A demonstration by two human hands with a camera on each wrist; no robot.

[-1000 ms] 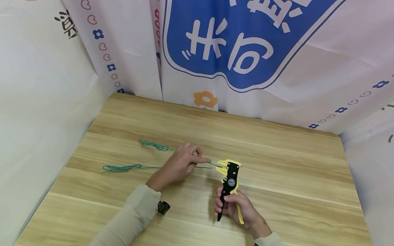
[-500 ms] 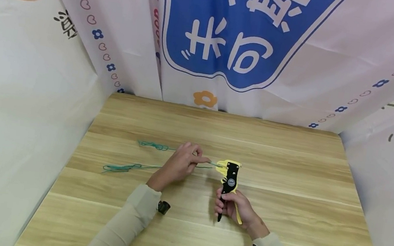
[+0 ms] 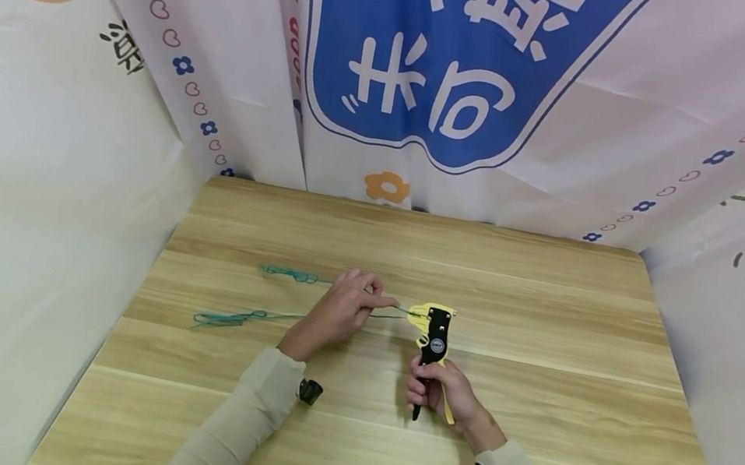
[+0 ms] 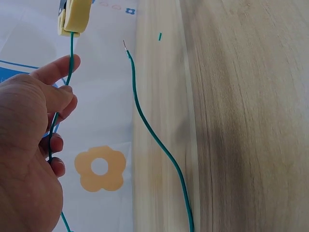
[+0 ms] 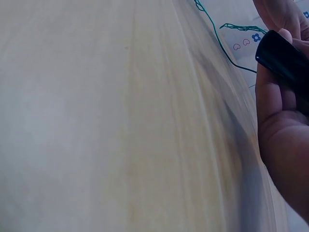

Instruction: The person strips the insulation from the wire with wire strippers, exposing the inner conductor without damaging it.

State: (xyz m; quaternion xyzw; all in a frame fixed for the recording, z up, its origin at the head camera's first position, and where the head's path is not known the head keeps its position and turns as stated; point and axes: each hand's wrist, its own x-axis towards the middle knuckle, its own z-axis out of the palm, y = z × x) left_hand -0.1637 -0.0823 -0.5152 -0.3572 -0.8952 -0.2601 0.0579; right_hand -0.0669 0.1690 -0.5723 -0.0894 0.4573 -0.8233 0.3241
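My right hand [image 3: 446,395] grips the handles of a yellow and black wire stripper [image 3: 437,331], held upright over the table's middle. In the right wrist view, the fingers wrap round its black handle [image 5: 280,58]. My left hand [image 3: 344,307] pinches a green wire [image 4: 72,53] between thumb and index finger. That wire runs straight into the yellow head of the stripper [image 4: 76,17], which hides its end. A second green wire [image 4: 154,135] lies beside the left hand, with a short bare metal tip showing at its end.
Two loose green wire bundles lie left of my hands, a farther bundle [image 3: 292,275] and a nearer bundle [image 3: 230,318]. A small green scrap [image 4: 160,36] sits on the wooden table [image 3: 544,326]. Printed cloth [image 3: 548,185] hangs behind the table's back edge.
My right hand has squeezed the stripper, and its yellow handle has moved closer to the black one. The left hand stays in place with the wire.
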